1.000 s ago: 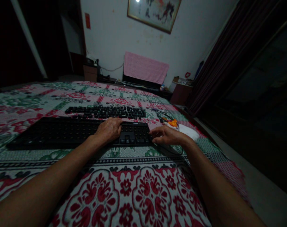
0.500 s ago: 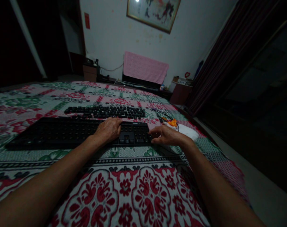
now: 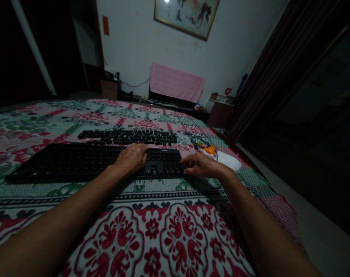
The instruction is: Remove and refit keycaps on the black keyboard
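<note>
A long black keyboard [image 3: 76, 161] lies across a floral bedspread [image 3: 163, 231]. My left hand [image 3: 131, 158] rests on its right part, fingers bent over the keys and reaching the far edge. My right hand [image 3: 200, 165] is at the keyboard's right end, thumb and fingers closed on that edge. A second black keyboard [image 3: 128, 136] lies just behind the first, touched by neither hand.
A white cloth [image 3: 229, 161] and a small orange object with dark cables [image 3: 206, 148] lie to the right of my right hand, near the bed's edge. Beyond the bed stand a low cabinet with a pink cloth [image 3: 176, 82], boxes and a dark curtain.
My right hand has crept slightly left onto the end of the near keyboard. My left hand stays in place.
</note>
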{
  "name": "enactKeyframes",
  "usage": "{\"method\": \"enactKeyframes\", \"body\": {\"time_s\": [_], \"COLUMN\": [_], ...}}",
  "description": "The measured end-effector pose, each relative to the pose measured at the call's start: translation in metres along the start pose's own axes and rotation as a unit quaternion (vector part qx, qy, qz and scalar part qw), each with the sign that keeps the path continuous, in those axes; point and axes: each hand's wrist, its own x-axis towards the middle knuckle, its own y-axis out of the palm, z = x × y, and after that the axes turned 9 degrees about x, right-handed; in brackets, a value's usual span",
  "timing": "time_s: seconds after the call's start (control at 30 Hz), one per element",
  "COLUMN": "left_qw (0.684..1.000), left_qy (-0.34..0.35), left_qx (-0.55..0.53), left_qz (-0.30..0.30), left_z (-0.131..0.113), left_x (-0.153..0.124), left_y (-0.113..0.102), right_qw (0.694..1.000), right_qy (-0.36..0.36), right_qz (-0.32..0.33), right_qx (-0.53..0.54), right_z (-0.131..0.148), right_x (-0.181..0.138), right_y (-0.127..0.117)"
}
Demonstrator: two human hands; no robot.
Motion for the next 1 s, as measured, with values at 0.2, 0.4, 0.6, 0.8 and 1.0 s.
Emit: {"method": "enactKeyframes", "body": {"time_s": [0.2,0.4,0.6,0.8,1.0], "left_qw": [1.000,1.000,1.000,1.000,1.000], "left_qy": [-0.001,0.004,0.005,0.010,0.013], "left_qx": [-0.004,0.009,0.014,0.018,-0.003], "left_qz": [0.005,-0.004,-0.003,-0.012,-0.011], "left_z": [-0.001,0.000,0.000,0.001,0.002], "left_x": [-0.001,-0.001,0.000,0.000,0.001], "left_y": [-0.001,0.000,-0.001,0.003,0.004], "right_qw": [1.000,1.000,0.999,0.999,0.995], "right_qy": [-0.009,0.003,0.028,0.014,0.004], "right_qz": [0.011,0.014,0.018,0.032,0.050], "right_qx": [-0.011,-0.003,0.022,0.021,0.083], "right_z": [0.002,0.003,0.001,0.000,-0.009], "right_x": [-0.001,-0.001,0.003,0.004,0.002], "right_y": [0.000,-0.002,-0.001,-0.001,-0.002]}}
